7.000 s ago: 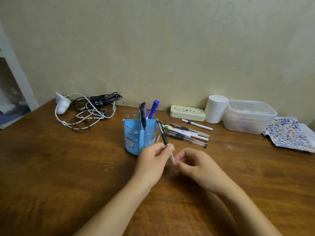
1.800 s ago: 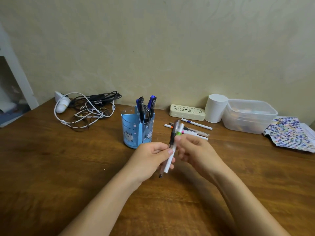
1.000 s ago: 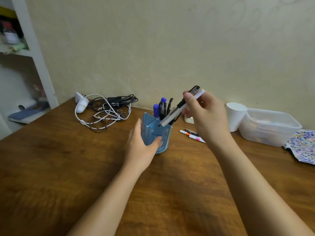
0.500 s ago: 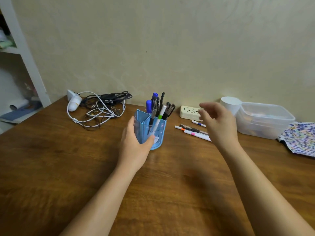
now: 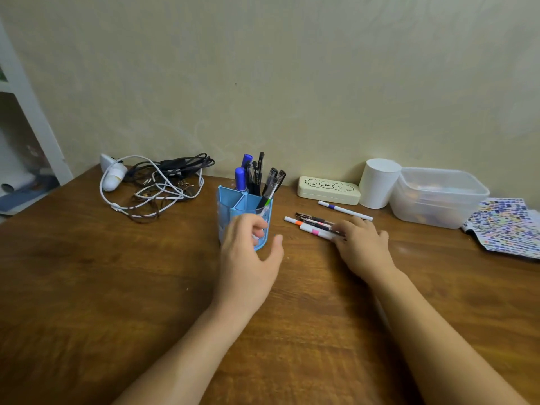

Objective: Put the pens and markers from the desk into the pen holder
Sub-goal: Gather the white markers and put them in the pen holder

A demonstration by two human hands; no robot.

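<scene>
A home study corner here: a wooden desk [image 5: 87, 287] pushed against a plain cream wall [image 5: 292, 68], a tangle of charger cables [image 5: 157, 185] at the back, a blue cartoon pen holder [image 5: 233, 206], a cream case with puppy faces [image 5: 328, 187], a plastic tub [image 5: 438, 197], and a white shelf unit [image 5: 35, 118] at the left.

We are seeing a brown wood-grain tabletop [image 5: 87, 287], a light blue pen holder [image 5: 233, 204] holding blue-capped markers [image 5: 240, 178] and black pens [image 5: 257, 176], white markers [image 5: 344, 210] banded purple, orange and pink, a cream case [image 5: 328, 190] showing cartoon faces, and paper [image 5: 505, 223] speckled in many colours.
</scene>
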